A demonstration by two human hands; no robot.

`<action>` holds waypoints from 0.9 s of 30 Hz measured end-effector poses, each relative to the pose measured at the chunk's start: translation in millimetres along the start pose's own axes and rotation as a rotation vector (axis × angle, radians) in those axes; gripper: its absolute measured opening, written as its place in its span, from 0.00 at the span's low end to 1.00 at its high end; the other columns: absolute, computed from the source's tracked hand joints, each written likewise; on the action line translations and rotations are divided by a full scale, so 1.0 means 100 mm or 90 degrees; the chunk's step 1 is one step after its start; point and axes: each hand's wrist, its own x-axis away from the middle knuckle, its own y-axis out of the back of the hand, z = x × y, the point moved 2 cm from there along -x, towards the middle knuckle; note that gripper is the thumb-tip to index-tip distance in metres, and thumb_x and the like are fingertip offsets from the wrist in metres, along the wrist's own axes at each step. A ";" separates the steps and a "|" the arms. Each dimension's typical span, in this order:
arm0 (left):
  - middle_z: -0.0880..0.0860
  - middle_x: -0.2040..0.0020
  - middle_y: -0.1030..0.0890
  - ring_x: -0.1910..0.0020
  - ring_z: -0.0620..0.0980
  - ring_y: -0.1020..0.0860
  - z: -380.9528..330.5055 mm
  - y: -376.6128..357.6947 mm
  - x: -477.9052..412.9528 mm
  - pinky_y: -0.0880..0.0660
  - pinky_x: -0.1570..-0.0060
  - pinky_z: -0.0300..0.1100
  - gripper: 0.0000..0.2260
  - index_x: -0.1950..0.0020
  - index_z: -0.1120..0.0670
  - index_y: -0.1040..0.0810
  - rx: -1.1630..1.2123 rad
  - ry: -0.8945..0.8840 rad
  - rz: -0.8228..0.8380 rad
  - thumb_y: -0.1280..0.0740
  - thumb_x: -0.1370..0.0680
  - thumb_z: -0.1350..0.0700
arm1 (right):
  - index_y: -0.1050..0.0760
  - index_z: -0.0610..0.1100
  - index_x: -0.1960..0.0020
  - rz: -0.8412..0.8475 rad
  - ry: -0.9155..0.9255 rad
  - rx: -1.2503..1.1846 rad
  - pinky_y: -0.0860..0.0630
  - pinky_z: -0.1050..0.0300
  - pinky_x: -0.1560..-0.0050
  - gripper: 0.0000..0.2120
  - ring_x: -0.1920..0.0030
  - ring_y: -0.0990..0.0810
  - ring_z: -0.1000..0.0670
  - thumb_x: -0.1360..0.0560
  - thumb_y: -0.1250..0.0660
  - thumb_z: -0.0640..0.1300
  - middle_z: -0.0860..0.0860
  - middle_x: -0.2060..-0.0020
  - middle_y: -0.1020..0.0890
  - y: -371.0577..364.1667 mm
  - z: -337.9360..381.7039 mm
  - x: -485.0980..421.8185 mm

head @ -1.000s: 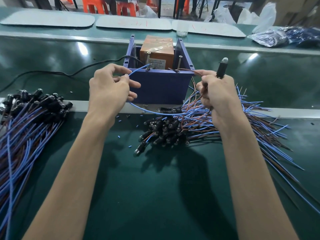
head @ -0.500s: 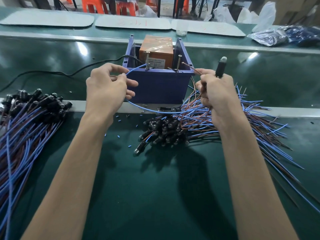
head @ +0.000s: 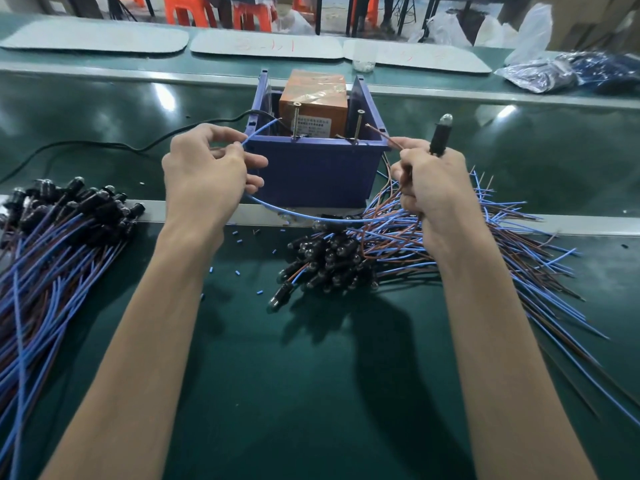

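My left hand (head: 204, 171) pinches the free end of a blue wire (head: 301, 215), whose tip points at the left screw (head: 296, 121) of a blue box (head: 311, 171). The wire sags in a loop under the box front to my right hand (head: 433, 188). That hand grips a black lamp holder (head: 439, 135) upright, clear bulb on top, and pinches its brown wire (head: 379, 132), which points toward the right screw (head: 358, 124). An orange block (head: 313, 98) sits inside the box.
A heap of black lamp holders (head: 329, 261) with blue and brown wires fans out to the right (head: 519, 251). Another bundle (head: 59, 237) lies at the left. A black cable (head: 104, 145) runs to the box. Small blue insulation bits (head: 239, 242) dot the green belt.
The blue wire tip in my left hand has lifted slightly, away from the left screw. The brown wire end has drawn back from the right screw. My right hand barely moved.
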 end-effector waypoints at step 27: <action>0.42 0.70 0.17 0.79 0.39 0.28 -0.10 -0.14 0.10 0.30 0.75 0.30 0.10 0.58 0.52 0.21 -0.036 -0.024 0.119 0.39 0.21 0.62 | 0.20 0.44 0.53 0.091 0.036 0.048 0.45 0.68 0.80 0.16 0.80 0.42 0.58 0.21 0.46 0.34 0.57 0.82 0.35 -0.02 0.05 0.05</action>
